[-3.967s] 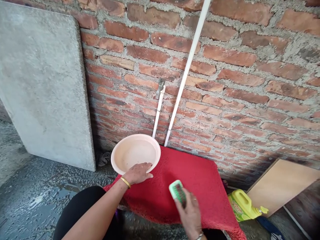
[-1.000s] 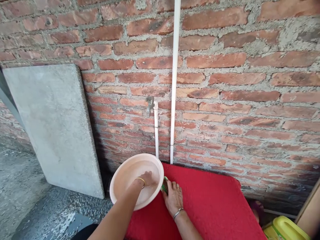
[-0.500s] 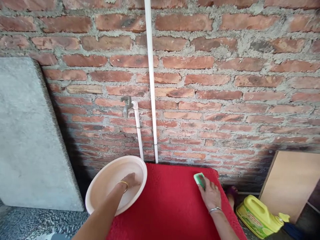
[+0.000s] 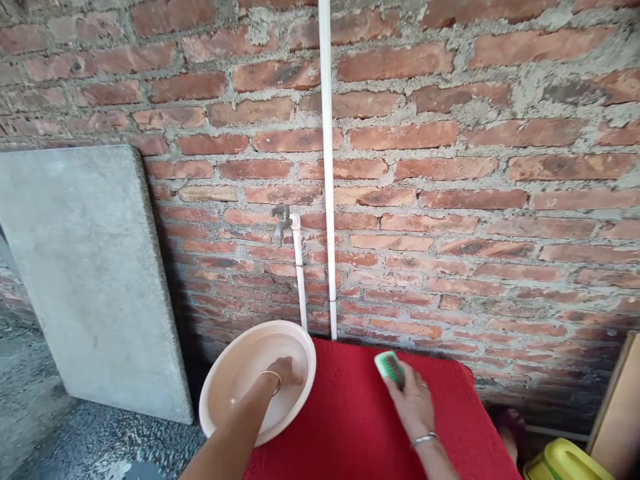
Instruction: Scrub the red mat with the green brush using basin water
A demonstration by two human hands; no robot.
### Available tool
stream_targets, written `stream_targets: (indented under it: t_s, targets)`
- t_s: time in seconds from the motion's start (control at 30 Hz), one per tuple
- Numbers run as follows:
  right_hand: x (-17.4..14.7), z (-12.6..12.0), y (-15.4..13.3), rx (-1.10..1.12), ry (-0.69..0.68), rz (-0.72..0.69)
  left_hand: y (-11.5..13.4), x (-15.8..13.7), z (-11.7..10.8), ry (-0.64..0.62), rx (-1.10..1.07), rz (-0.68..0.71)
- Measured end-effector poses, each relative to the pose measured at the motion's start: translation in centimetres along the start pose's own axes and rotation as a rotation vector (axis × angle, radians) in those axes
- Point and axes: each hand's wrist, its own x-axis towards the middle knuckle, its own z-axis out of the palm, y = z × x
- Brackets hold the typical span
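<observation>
My left hand [image 4: 285, 372] reaches inside a pale pink basin [image 4: 215, 393], its fingers loosely stretched towards the right inner side. Nothing shows in that hand, though its fingertips are hard to make out. My right hand [image 4: 414, 400] grips a green and white scrub brush [image 4: 389, 368], with the bristled face partly showing. The brush is held over the far part of a red fabric-covered surface [image 4: 350, 427]. The basin stands tilted in view at the left of this red cloth, overlapping its edge.
Behind stands a brick wall [image 4: 440, 213] with a tap [image 4: 281, 221] and a white pipe [image 4: 327, 167]. A grey slab [image 4: 95, 280] leans at left above wet floor [image 4: 120, 440]. At lower right are a yellow jug [image 4: 567, 461], a board [image 4: 617, 407] and someone's foot [image 4: 510, 430].
The view has turned left, so the scene sits further right. My right hand has moved the brush leftward over the red cloth and tipped it. My left hand stays in the basin.
</observation>
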Motion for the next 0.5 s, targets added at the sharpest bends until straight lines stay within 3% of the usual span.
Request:
stream_targets:
  t_s: [0.13, 0.23, 0.37, 0.5]
  targets:
    - [0.1, 5.1, -10.3, -0.059, -0.228, -0.145, -0.5, -0.1, 0.2, -0.019, 0.031, -0.011]
    - [0.2, 7.4, -14.5, -0.142, -0.318, -0.215, -0.9, -0.3, 0.2, -0.021, 0.064, -0.005]
    - [1.2, 7.7, -13.9, -0.205, -0.337, -0.201, -1.0, -0.3, 0.1, -0.022, 0.088, 0.007]
    - [3.2, 4.6, -8.1, -0.294, -0.292, -0.108, -0.9, -0.2, 0.2, -0.012, 0.068, -0.036]
